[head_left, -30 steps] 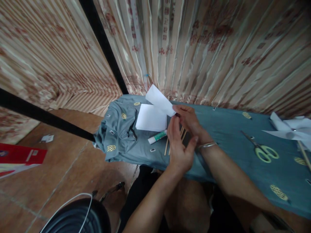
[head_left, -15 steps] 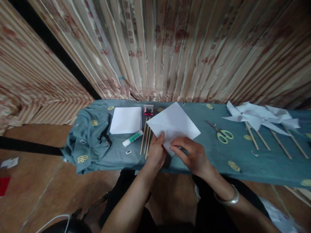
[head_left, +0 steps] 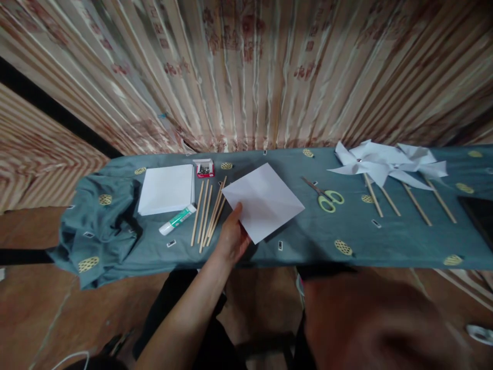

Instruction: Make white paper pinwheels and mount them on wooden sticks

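My left hand (head_left: 234,235) grips a square sheet of white paper (head_left: 265,203) by its lower left edge, thumb on top and fingers underneath. One corner of the sheet points toward me, and faint creases show on it. My right hand (head_left: 377,324) is raised close to the camera at the lower right, off the paper, and so smeared by motion that its fingers cannot be made out. Green-handled scissors (head_left: 325,198) lie right of the sheet. Several wooden sticks (head_left: 204,216) lie just left of my left hand.
On the cloth-covered table (head_left: 308,241) a stack of white paper (head_left: 167,189), a glue stick (head_left: 177,220) and a small red box of metal pins (head_left: 204,168) are at the left. White paper pinwheels (head_left: 385,162) on sticks lie at the right, near a dark flat object (head_left: 477,216).
My right hand has left the paper and come up toward the camera. The left hand still holds the sheet, whose near corner now shows. The view has shifted right.
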Tool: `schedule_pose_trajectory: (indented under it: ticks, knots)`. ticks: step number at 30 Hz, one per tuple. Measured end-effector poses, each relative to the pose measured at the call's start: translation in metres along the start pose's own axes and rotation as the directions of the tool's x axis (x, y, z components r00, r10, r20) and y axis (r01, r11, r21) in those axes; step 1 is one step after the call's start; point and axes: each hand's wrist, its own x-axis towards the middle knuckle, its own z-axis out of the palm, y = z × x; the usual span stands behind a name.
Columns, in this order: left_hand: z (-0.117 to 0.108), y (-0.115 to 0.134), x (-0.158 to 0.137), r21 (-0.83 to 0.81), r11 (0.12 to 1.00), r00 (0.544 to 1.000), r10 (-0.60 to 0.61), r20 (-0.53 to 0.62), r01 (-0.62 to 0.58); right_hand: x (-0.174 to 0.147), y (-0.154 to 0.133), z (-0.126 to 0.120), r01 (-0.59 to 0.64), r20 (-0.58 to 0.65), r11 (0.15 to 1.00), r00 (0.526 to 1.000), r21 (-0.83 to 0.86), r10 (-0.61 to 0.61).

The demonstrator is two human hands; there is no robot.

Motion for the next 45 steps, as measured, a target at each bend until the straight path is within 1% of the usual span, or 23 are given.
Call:
schedule_pose_trajectory:
  ticks: [1,2,3,4,5,7,9,11,13,15,17,20,23,26,28,30,32,34,36,38,42,45]
  knots:
    - [0.0,-0.002,0.001,0.001,1.0,1.0,0.0,0.016,0.0,0.009,0.003,-0.002,-0.021,0.002,1.0,1.0,-0.021,0.021]
    - [-0.001,-0.003,0.003,0.003,1.0,0.999,0.003,0.032,-0.003,0.016,0.01,-0.002,-0.027,-0.035,0.994,0.999,-0.107,0.024]
    - [-0.002,-0.004,0.003,0.004,1.0,0.999,0.006,0.044,-0.006,0.023,0.018,-0.002,-0.027,-0.101,0.972,0.995,-0.232,0.004]
    - [-0.002,-0.004,0.004,0.006,1.0,0.999,0.008,0.052,-0.008,0.028,0.029,0.0,0.028,-0.133,0.933,0.988,-0.358,-0.081]
    - [-0.003,-0.005,0.004,0.006,1.0,0.998,0.009,0.055,-0.01,0.03,0.04,0.003,0.09,-0.106,0.874,0.982,-0.478,-0.159]
    - [-0.003,-0.004,0.004,0.002,1.0,0.998,0.013,0.054,-0.013,0.03,0.06,0.011,0.208,0.016,0.745,0.967,-0.633,-0.256]
    - [-0.003,-0.003,0.003,-0.006,1.0,0.999,0.016,0.051,-0.016,0.028,0.073,0.021,0.305,0.133,0.64,0.944,-0.705,-0.303]
    - [-0.003,-0.002,0.001,-0.015,1.0,0.999,0.014,0.047,-0.014,0.026,0.077,0.029,0.36,0.182,0.585,0.922,-0.727,-0.341]
    - [-0.003,0.001,-0.002,-0.018,1.0,0.999,0.01,0.05,-0.009,0.028,0.078,0.036,0.37,0.174,0.575,0.914,-0.73,-0.367]
    - [-0.004,0.005,-0.005,-0.011,1.0,0.998,-0.002,0.065,0.003,0.032,0.078,0.04,0.34,0.134,0.604,0.923,-0.72,-0.359]
    - [-0.006,0.009,-0.008,0.0,1.0,0.995,-0.018,0.102,0.018,0.038,0.079,0.042,0.293,0.085,0.676,0.942,-0.676,-0.324]
    - [-0.012,0.013,-0.012,0.005,1.0,0.987,-0.009,0.158,0.008,0.044,0.082,0.043,0.192,-0.024,0.824,0.97,-0.534,-0.242]
    - [-0.019,0.016,-0.013,0.017,1.0,0.987,0.015,0.161,-0.018,0.048,0.084,0.048,0.035,-0.132,0.933,0.987,-0.358,-0.088]
    - [-0.027,0.018,-0.013,0.027,0.999,0.99,0.019,0.14,-0.023,0.051,0.085,0.055,-0.137,-0.2,0.977,0.974,-0.164,0.103]
    - [-0.031,0.019,-0.013,0.029,0.999,0.991,0.026,0.13,-0.03,0.054,0.085,0.059,-0.232,-0.207,0.973,0.952,-0.015,0.224]
    - [-0.034,0.02,-0.013,0.018,0.998,0.991,0.05,0.125,-0.053,0.059,0.086,0.062,-0.304,-0.175,0.945,0.931,0.122,0.322]
    - [-0.037,0.02,-0.013,-0.001,0.997,0.987,0.083,0.14,-0.083,0.063,0.088,0.064,-0.353,-0.139,0.908,0.911,0.226,0.389]
    - [-0.04,0.02,-0.014,-0.008,0.995,0.976,0.104,0.19,-0.104,0.067,0.09,0.066,-0.394,-0.124,0.869,0.887,0.3,0.445]
    - [-0.043,0.019,-0.016,0.025,0.993,0.963,0.106,0.248,-0.115,0.069,0.092,0.07,-0.424,-0.117,0.829,0.862,0.364,0.492]
    - [-0.047,0.018,-0.018,0.084,0.988,0.958,0.104,0.266,-0.131,0.07,0.095,0.074,-0.443,-0.112,0.793,0.841,0.419,0.529]
    - [-0.055,0.015,-0.019,0.168,0.966,0.962,0.156,0.225,-0.196,0.071,0.097,0.077,-0.451,-0.088,0.725,0.816,0.521,0.571]
    - [-0.058,0.025,-0.018,0.188,0.947,0.956,0.227,0.188,-0.262,0.073,0.096,0.068,-0.442,-0.106,0.685,0.792,0.579,0.601]
